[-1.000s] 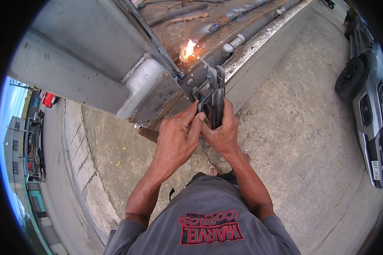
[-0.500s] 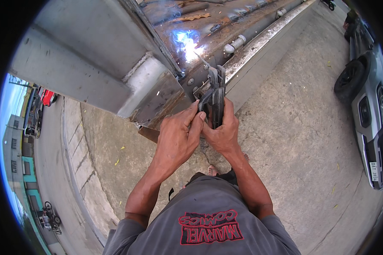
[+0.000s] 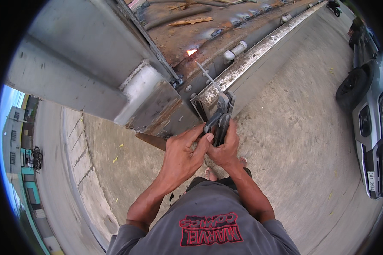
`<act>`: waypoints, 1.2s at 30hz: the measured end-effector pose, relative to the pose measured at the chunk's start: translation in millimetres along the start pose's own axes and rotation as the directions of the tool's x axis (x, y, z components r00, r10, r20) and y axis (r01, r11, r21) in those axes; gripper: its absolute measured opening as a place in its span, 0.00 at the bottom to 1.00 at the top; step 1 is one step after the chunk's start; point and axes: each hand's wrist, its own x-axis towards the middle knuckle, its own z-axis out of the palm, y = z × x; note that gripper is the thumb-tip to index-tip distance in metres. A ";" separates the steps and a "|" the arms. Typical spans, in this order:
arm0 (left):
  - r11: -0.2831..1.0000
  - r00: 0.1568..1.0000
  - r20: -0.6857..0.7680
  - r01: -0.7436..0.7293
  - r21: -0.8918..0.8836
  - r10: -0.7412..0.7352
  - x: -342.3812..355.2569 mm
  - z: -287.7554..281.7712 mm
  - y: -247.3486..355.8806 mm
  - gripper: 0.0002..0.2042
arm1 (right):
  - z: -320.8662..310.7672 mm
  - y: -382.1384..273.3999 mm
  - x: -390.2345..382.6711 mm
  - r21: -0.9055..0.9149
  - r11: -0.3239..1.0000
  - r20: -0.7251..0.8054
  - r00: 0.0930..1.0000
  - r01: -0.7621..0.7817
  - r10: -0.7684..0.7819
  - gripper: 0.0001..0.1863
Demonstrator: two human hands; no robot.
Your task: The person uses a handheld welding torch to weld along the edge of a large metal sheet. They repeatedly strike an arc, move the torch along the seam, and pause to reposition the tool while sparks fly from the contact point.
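Both my hands grip a dark metal electrode holder [image 3: 219, 119] in front of my chest. My left hand [image 3: 184, 155] wraps its lower grip from the left, and my right hand [image 3: 226, 149] closes on it from the right. A thin welding rod [image 3: 206, 76] sticks up out of the holder toward a small orange glowing spot [image 3: 192, 52] on a rusty steel panel [image 3: 225, 29]. The rod's tip ends just short of the glow. The panel belongs to a large grey metal frame [image 3: 81, 55] with a bright metal rail [image 3: 259, 46] along its edge.
Concrete pavement [image 3: 293, 140] spreads below and to the right. A grey car [image 3: 372, 127] with a dark tyre is parked at the right edge. A kerb, a street with a motorbike [image 3: 37, 158] and buildings lie at the far left. My sandalled feet show under my hands.
The bright arc flare on the panel has died down to a small orange glow. The holder and rod sit slightly back from the weld spot; both hands keep their grip.
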 end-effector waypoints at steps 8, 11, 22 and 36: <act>0.991 0.999 -0.031 0.015 0.134 -0.011 5.3 28.7 10.8 0.12 | -25.2 30.9 8.6 0.128 0.992 0.141 0.989 0.012 -0.030 0.39; 0.972 0.999 -0.027 -0.033 0.234 0.041 14.0 42.0 19.4 0.11 | -39.6 37.4 14.9 0.180 0.982 0.174 0.985 -0.049 0.017 0.39; 0.967 0.992 -0.116 0.069 0.247 -0.041 18.9 83.0 41.3 0.11 | -68.0 66.4 21.8 0.400 0.901 0.316 0.948 -0.170 0.038 0.40; 0.957 0.962 -0.243 0.179 0.229 -0.122 2.3 65.0 41.9 0.13 | -55.4 35.4 30.3 0.271 0.932 0.466 0.880 -0.243 0.094 0.44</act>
